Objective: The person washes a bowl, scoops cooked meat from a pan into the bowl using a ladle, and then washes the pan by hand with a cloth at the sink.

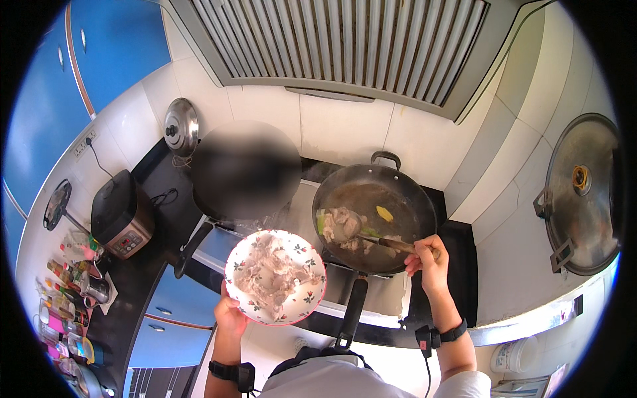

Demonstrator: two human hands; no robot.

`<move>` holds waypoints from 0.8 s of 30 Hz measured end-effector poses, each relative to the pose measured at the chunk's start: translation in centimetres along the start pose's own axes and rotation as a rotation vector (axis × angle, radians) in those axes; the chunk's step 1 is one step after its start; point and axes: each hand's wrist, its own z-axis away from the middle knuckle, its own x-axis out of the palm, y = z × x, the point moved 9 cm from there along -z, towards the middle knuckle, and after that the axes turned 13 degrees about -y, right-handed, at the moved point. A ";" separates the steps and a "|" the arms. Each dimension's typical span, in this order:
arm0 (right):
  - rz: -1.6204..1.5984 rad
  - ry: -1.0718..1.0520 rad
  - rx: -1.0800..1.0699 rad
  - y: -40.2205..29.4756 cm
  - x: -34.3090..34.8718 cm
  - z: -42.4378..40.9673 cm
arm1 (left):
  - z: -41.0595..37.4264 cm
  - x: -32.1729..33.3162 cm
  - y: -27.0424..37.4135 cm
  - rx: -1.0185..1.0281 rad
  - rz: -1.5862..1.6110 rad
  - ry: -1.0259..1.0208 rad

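Note:
My left hand (231, 314) holds the edge of a white floral plate (311, 261) with a red rim. Pale cooked meat pieces (268, 271) lie on it, and it hovers in front of the stove, left of a dark wok (410, 209). My right hand (430, 258) grips the wooden handle (398, 244) of a ladle. The ladle's bowl is down inside the wok among more meat pieces (341, 219). A yellow slice (384, 214), perhaps ginger, and green pieces (371, 232) lie in the wok's brownish liquid.
A second pan, largely blurred (246, 169), sits on the left, its handle (193, 249) jutting forward. The wok's long handle (354, 308) points towards me. A range hood (338, 45) hangs above. A rice cooker (122, 214) and several bottles (64, 293) line the left counter; a large lid (580, 209) hangs right.

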 end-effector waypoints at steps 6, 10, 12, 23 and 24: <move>0.025 0.034 0.002 -1.6 -1.7 2.8 | 0.1 -0.1 0.1 0.000 -0.009 0.020; 0.071 0.045 -0.037 -2.3 -3.2 4.8 | -0.1 0.2 0.1 0.001 -0.015 -0.008; 0.097 0.047 -0.045 -2.8 -3.7 5.5 | -0.1 0.3 0.0 -0.011 -0.024 0.005; 0.383 -0.188 -0.149 -3.8 -0.2 9.0 | -0.9 1.8 -0.1 -0.031 -0.034 -0.035; 0.473 -0.211 -0.192 -3.8 0.3 9.4 | -0.9 1.8 -0.1 -0.039 -0.036 -0.028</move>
